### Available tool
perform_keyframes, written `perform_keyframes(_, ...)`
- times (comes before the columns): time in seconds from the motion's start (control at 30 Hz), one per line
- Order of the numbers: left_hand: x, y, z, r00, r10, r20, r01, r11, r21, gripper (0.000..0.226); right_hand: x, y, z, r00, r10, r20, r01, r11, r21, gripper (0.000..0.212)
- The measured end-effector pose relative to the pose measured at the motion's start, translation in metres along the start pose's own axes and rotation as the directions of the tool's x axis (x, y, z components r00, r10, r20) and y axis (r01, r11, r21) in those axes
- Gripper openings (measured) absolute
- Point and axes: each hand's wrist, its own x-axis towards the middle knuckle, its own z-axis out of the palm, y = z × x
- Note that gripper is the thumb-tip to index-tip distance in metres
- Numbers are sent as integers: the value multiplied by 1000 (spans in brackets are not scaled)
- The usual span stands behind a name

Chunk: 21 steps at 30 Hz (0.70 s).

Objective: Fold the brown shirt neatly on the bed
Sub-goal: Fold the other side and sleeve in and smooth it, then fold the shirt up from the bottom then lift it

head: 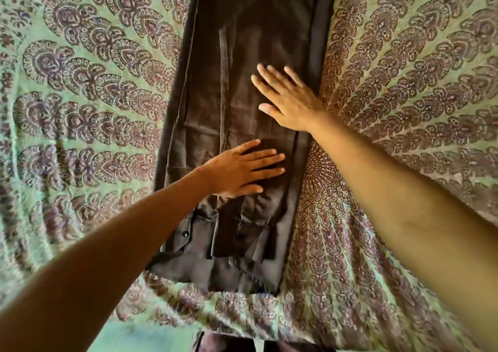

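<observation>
Under my two flat, open palms, left hand [239,170] nearer me and right hand [289,101] just beyond, grasping nothing, the brown shirt [242,55] lies on the bed [94,82] as a long strip, sides apparently folded in, lengthwise folds left.

Both arms bare, reaching forward from the lower corners of the view. Left hand [239,171]: palm down, flat, fingers extended and slightly spread, pointing right; wrist straight. Right hand [289,101]: palm down, flat, fingers splayed and pointing up-left, thumb out to the side. Right hand sits farther forward than left. Hands apart, not touching. Neither grips anything.
</observation>
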Motion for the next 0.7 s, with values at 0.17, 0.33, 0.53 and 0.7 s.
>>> perform_keyframes(0.17,-54,85,32,998,59,-4,-59,993,-99,52,-3,-1,9,998,53,15,-52,998,-30,69)
perform_keyframes(0.33,-82,121,36,998,56,1,-56,990,-128,52,-4,-8,1,995,91,29,-90,995,-49,66)
perform_keyframes(0.53,-108,82,0,912,-385,-137,331,893,-306,58,-46,-48,0,978,201,-49,-196,976,91,62)
perform_keyframes(0.7,-169,42,-9,950,-312,2,310,944,-112,74,-166,-89,25,1000,-10,-10,9,999,-48,63)
